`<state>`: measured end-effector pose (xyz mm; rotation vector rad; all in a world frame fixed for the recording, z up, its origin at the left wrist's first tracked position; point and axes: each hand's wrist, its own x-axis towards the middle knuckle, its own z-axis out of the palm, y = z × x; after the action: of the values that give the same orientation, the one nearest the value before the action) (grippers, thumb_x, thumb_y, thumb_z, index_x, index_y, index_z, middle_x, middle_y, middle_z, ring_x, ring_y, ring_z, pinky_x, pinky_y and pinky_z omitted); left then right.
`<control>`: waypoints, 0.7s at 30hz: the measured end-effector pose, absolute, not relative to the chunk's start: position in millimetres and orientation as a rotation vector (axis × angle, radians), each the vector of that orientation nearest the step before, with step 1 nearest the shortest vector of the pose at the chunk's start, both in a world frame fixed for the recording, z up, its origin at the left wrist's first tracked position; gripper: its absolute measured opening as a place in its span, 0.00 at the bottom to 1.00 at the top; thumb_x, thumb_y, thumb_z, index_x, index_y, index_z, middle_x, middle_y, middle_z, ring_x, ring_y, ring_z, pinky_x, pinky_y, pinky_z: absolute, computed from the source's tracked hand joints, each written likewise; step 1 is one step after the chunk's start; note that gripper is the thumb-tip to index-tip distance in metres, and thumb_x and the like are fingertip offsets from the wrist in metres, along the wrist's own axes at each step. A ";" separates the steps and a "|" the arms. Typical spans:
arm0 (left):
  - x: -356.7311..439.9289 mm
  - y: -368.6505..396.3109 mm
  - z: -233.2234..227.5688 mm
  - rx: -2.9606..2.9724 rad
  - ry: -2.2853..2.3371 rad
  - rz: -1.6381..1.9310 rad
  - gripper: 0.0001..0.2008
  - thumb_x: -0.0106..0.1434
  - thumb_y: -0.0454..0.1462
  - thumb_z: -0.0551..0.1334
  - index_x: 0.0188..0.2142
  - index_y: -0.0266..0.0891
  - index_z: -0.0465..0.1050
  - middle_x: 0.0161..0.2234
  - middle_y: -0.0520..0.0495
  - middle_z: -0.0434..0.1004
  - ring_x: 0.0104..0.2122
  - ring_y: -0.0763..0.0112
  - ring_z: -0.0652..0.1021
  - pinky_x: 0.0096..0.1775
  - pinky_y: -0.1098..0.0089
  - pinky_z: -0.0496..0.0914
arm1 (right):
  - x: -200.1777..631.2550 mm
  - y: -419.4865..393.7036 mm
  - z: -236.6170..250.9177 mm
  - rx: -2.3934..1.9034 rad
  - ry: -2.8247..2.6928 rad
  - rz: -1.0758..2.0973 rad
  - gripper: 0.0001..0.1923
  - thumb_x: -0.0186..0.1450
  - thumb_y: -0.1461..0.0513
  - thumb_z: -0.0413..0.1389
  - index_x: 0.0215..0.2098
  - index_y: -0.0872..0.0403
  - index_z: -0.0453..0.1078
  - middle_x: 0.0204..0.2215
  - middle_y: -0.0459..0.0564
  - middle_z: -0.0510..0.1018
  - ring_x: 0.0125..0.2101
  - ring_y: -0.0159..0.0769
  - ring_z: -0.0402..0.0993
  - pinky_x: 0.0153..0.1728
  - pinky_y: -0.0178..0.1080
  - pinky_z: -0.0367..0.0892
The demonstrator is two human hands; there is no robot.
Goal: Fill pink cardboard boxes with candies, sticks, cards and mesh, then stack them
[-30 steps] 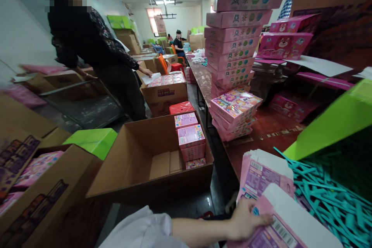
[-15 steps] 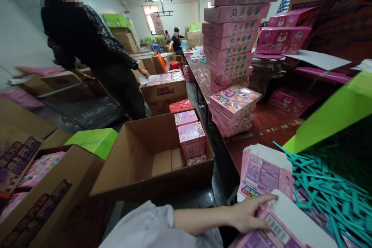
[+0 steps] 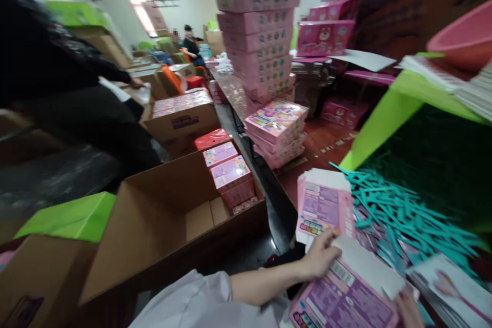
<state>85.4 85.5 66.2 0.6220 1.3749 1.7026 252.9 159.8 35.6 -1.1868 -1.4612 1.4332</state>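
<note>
A person's left hand point(image 3: 321, 259), extending from a pale grey sleeve point(image 3: 200, 300), has its grip closed on the upper left corner of a pink-and-purple box point(image 3: 346, 294), which is at the bottom of the view, right of centre. The right hand point(image 3: 410, 310) is at the box's right edge, partly out of frame; whether its grip is closed cannot be told. The box shows a barcode and a white end flap. Just beyond it are similar pink packages point(image 3: 325, 205). To the right, turquoise strips point(image 3: 400, 207) lie heaped before a lime-green bin point(image 3: 384, 118). To the left, an open cardboard carton point(image 3: 146, 215) has pink boxes point(image 3: 232, 179) along its right side. Farther off, a tall stack of flat pink boxes point(image 3: 259, 41) stands on the desk point(image 3: 326, 138).
</note>
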 end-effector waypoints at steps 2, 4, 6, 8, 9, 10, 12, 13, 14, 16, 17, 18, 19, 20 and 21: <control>88.0 85.4 70.0 0.674 1.475 1.682 0.07 0.54 0.38 0.60 0.30 0.36 0.68 0.28 0.50 0.69 0.31 0.71 0.69 0.38 0.70 0.63 | 251.7 153.9 37.4 -1.274 -1.320 1.429 0.25 0.55 0.54 0.58 0.51 0.48 0.68 0.35 0.47 0.77 0.33 0.42 0.75 0.33 0.43 0.71; 88.3 85.8 71.9 0.732 1.555 1.639 0.11 0.57 0.43 0.60 0.27 0.36 0.67 0.28 0.49 0.70 0.31 0.70 0.70 0.39 0.69 0.64 | 248.5 148.2 44.4 -1.256 -1.068 1.613 0.20 0.50 0.57 0.60 0.42 0.51 0.72 0.31 0.46 0.78 0.30 0.40 0.75 0.31 0.40 0.71; 86.5 88.9 69.7 0.777 1.541 1.616 0.12 0.58 0.44 0.59 0.30 0.36 0.68 0.31 0.46 0.74 0.34 0.67 0.73 0.40 0.67 0.65 | 243.4 146.2 51.9 -1.149 -1.005 1.687 0.12 0.51 0.57 0.60 0.33 0.54 0.74 0.34 0.49 0.79 0.33 0.41 0.75 0.34 0.40 0.70; 84.9 93.8 64.8 0.804 1.455 1.627 0.12 0.57 0.43 0.60 0.35 0.37 0.67 0.32 0.45 0.76 0.35 0.66 0.75 0.41 0.66 0.66 | 239.1 147.5 56.5 -1.117 -1.049 1.632 0.12 0.55 0.54 0.58 0.30 0.55 0.73 0.36 0.52 0.78 0.35 0.42 0.74 0.36 0.41 0.69; 84.8 96.1 62.4 0.807 1.419 1.628 0.13 0.56 0.43 0.61 0.38 0.37 0.66 0.32 0.45 0.76 0.35 0.65 0.76 0.41 0.66 0.66 | 237.9 148.4 57.6 -1.141 -1.081 1.564 0.12 0.56 0.54 0.59 0.31 0.55 0.74 0.35 0.52 0.78 0.36 0.42 0.74 0.36 0.40 0.69; 85.3 97.8 60.4 0.801 1.400 1.624 0.15 0.55 0.41 0.61 0.40 0.37 0.64 0.32 0.45 0.77 0.35 0.65 0.76 0.40 0.66 0.67 | 237.6 148.9 58.3 -1.169 -1.100 1.500 0.13 0.56 0.54 0.59 0.34 0.55 0.73 0.34 0.52 0.78 0.36 0.42 0.74 0.37 0.40 0.68; 87.1 99.3 58.2 0.792 1.428 1.598 0.16 0.53 0.39 0.61 0.41 0.37 0.63 0.33 0.46 0.77 0.35 0.65 0.77 0.39 0.67 0.68 | 238.5 148.8 59.1 -1.222 -1.137 1.393 0.15 0.57 0.54 0.60 0.38 0.55 0.72 0.33 0.51 0.78 0.35 0.41 0.74 0.36 0.39 0.68; 88.1 99.3 57.8 0.797 1.464 1.584 0.14 0.53 0.38 0.60 0.40 0.37 0.64 0.34 0.46 0.77 0.36 0.66 0.77 0.39 0.67 0.68 | 239.3 148.3 59.6 -1.236 -1.156 1.361 0.15 0.57 0.54 0.59 0.38 0.55 0.72 0.32 0.51 0.78 0.34 0.40 0.73 0.35 0.39 0.67; 89.1 99.2 57.7 0.813 1.501 1.571 0.12 0.54 0.37 0.59 0.38 0.37 0.65 0.34 0.46 0.76 0.36 0.66 0.76 0.40 0.68 0.68 | 240.2 147.8 60.1 -1.245 -1.178 1.339 0.13 0.57 0.54 0.59 0.36 0.54 0.72 0.31 0.50 0.77 0.32 0.39 0.73 0.34 0.38 0.67; 90.2 98.8 57.5 0.868 1.565 1.556 0.08 0.55 0.37 0.58 0.35 0.36 0.67 0.34 0.45 0.76 0.37 0.66 0.76 0.41 0.67 0.67 | 241.7 147.5 61.4 -1.249 -1.208 1.330 0.11 0.57 0.54 0.59 0.29 0.54 0.72 0.27 0.48 0.76 0.30 0.37 0.71 0.32 0.36 0.66; 90.4 98.8 57.3 0.893 1.585 1.549 0.08 0.56 0.37 0.57 0.34 0.36 0.67 0.34 0.45 0.76 0.37 0.66 0.75 0.42 0.67 0.67 | 242.3 147.8 62.1 -1.245 -1.203 1.344 0.11 0.57 0.54 0.59 0.28 0.54 0.71 0.26 0.47 0.75 0.29 0.36 0.71 0.31 0.36 0.65; 90.4 98.8 57.0 0.908 1.595 1.543 0.07 0.56 0.37 0.57 0.34 0.36 0.67 0.34 0.45 0.75 0.37 0.66 0.75 0.42 0.67 0.67 | 243.0 148.4 62.7 -1.234 -1.187 1.366 0.11 0.57 0.54 0.59 0.27 0.54 0.71 0.25 0.47 0.75 0.29 0.36 0.71 0.31 0.36 0.65; 90.4 98.7 56.4 0.913 1.595 1.539 0.07 0.56 0.37 0.57 0.34 0.36 0.67 0.35 0.46 0.75 0.37 0.66 0.75 0.42 0.67 0.67 | 243.8 149.3 63.1 -1.217 -1.171 1.395 0.11 0.56 0.54 0.60 0.27 0.54 0.71 0.26 0.47 0.75 0.29 0.36 0.71 0.32 0.36 0.66; 90.5 98.6 55.8 0.910 1.582 1.540 0.07 0.56 0.36 0.56 0.34 0.36 0.67 0.35 0.46 0.75 0.37 0.66 0.75 0.41 0.67 0.68 | 245.1 150.2 63.5 -1.194 -1.164 1.427 0.10 0.56 0.55 0.60 0.27 0.54 0.70 0.27 0.47 0.76 0.30 0.36 0.71 0.33 0.36 0.66; 90.7 98.1 55.0 0.902 1.556 1.547 0.06 0.56 0.35 0.56 0.34 0.36 0.67 0.35 0.46 0.75 0.37 0.66 0.76 0.41 0.67 0.68 | 246.8 151.0 63.6 -1.163 -1.165 1.459 0.10 0.56 0.55 0.61 0.26 0.54 0.70 0.28 0.47 0.76 0.31 0.36 0.72 0.34 0.36 0.66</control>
<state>90.7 98.1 55.0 0.9024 1.5557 1.5468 246.8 151.0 63.6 -1.1631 -1.1650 1.4593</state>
